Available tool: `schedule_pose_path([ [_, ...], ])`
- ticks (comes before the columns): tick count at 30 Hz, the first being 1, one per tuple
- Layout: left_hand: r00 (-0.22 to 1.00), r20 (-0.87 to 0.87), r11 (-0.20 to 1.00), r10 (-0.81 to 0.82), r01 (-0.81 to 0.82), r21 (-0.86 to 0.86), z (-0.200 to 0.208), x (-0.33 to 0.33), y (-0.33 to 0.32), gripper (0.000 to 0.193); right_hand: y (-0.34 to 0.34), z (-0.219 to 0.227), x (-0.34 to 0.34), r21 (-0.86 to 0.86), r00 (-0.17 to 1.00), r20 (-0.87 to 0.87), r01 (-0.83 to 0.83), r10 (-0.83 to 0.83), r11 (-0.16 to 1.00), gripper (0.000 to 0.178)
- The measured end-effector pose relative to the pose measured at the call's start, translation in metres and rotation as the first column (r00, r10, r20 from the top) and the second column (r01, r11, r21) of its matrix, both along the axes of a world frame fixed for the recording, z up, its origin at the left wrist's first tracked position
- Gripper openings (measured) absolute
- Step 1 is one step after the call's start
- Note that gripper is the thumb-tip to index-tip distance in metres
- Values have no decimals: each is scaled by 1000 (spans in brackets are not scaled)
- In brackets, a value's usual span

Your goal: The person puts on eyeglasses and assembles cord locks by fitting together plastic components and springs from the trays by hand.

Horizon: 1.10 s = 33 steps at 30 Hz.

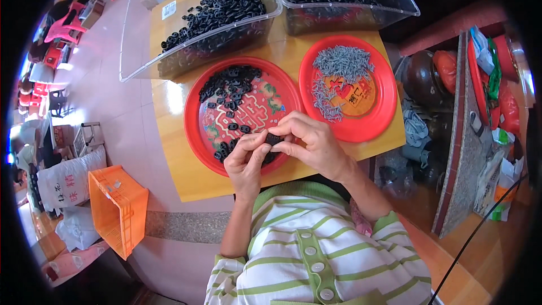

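Pinched between the fingertips of my left hand (pixel 247 158) and my right hand (pixel 312 140) is a small black ribbed plastic piece (pixel 273 139). Both hands are closed on it, above the near right part of a red round tray (pixel 190 130). On that tray lie many small black oval parts (pixel 228 87) with holes, some heaped at the far side and others by my left fingers. To the right, a second red round tray (pixel 383 116) bears a pile of grey screws (pixel 341 59). Finger pads hide part of the held piece.
Two clear plastic bins, a left one (pixel 195 51) and a right one (pixel 344 20), full of black parts stand at the back of the yellow wooden table (pixel 186 183). An orange crate (pixel 121 209) sits on the floor at left. At right are a brown jar (pixel 424 79) and a stone-faced panel (pixel 451 175).
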<state>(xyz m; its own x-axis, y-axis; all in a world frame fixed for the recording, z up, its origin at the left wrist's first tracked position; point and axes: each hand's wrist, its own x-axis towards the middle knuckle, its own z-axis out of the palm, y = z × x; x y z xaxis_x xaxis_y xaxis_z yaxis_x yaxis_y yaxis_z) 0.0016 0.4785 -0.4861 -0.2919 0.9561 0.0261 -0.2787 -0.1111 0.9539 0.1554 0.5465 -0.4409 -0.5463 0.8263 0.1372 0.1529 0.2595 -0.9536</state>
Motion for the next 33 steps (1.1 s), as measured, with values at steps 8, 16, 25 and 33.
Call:
schedule_pose_path([
  [8,997,31,997,71,-71,8,4,8,1,15,1,-5,-2,100,1000,27,-19,16,995,26],
  [16,995,-68,997,68,-71,-41,6,-1,10,18,9,-7,-8,45,998,-28,54,-52,998,23],
  [25,628,-771,976,106,-214,-41,18,-68,24,17,128,56,35,458,730,-49,623,-682,634,22],
  [33,590,-808,973,10,-193,-129,15,-65,32,13,139,42,57,542,707,-87,625,-702,562,21],
])
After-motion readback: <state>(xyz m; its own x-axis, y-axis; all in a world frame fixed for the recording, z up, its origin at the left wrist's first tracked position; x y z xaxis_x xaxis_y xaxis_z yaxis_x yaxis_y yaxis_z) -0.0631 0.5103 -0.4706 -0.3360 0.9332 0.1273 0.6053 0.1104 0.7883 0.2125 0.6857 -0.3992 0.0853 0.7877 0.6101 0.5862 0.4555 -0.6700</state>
